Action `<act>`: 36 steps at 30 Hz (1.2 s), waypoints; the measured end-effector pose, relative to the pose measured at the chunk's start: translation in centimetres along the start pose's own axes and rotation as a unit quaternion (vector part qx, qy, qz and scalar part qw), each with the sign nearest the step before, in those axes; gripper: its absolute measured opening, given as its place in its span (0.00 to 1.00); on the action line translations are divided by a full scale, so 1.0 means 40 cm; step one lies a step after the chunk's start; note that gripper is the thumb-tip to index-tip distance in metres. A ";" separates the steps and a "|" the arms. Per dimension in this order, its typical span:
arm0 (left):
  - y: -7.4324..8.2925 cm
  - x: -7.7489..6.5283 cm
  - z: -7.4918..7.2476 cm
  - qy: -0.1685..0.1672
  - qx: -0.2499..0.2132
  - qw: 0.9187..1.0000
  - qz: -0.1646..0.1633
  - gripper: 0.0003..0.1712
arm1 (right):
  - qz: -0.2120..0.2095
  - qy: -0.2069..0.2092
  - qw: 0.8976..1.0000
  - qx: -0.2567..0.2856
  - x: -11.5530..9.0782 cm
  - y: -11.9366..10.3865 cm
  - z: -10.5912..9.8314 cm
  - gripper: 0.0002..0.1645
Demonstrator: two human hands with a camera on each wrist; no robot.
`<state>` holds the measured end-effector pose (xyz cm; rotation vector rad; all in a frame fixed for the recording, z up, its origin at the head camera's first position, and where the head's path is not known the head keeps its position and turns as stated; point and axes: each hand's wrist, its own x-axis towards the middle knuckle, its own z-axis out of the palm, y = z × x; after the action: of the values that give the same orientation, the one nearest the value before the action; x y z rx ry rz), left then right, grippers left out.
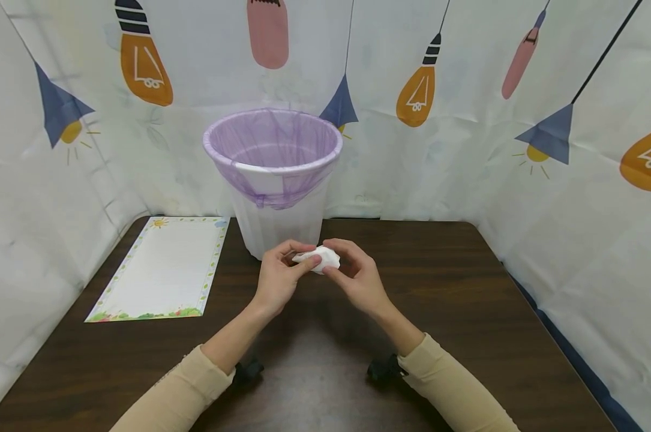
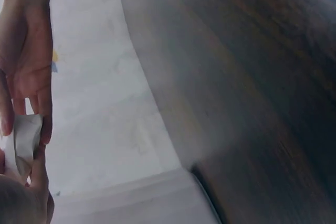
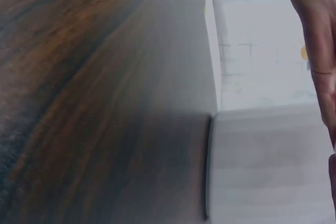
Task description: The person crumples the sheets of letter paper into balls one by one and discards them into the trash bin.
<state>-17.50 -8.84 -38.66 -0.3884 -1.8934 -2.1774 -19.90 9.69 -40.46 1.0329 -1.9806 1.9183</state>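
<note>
A wad of crumpled white paper [image 1: 327, 258] is held above the table between both hands, in front of the bin. My left hand [image 1: 278, 277] pinches its left side, thumb on the near face. On the other side, the thumb and fingers of my right hand [image 1: 362, 279] grip the right end. The left wrist view shows the folded wad [image 2: 25, 142] with fingers around it at the left edge. In the right wrist view, parts of the hands appear at the far right, and the paper is almost wholly out of frame.
A white bin [image 1: 279, 225] with a purple liner [image 1: 273, 186] folded over its rim stands at the back of the dark wooden table [image 1: 438, 318]. To its left lies a white sheet with a decorated border [image 1: 163, 267]. A printed curtain [image 1: 460, 162] surrounds the table's back and sides.
</note>
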 end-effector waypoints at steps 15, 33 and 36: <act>0.012 0.000 -0.007 -0.031 0.053 0.998 -0.005 0.10 | 0.055 0.008 0.998 0.009 0.009 -0.013 0.002 0.19; 0.087 0.025 -0.075 0.005 0.129 0.988 0.079 0.17 | -0.003 0.023 0.999 -0.033 0.048 -0.053 -0.036 0.19; 0.107 0.039 -0.105 0.059 0.120 0.988 0.072 0.16 | -0.007 0.024 0.999 -0.037 0.058 -0.062 -0.049 0.19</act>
<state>-17.72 -13.59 -34.67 -0.3319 -1.9664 -1.8144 -20.74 10.94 -36.84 0.9693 -1.9973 1.8304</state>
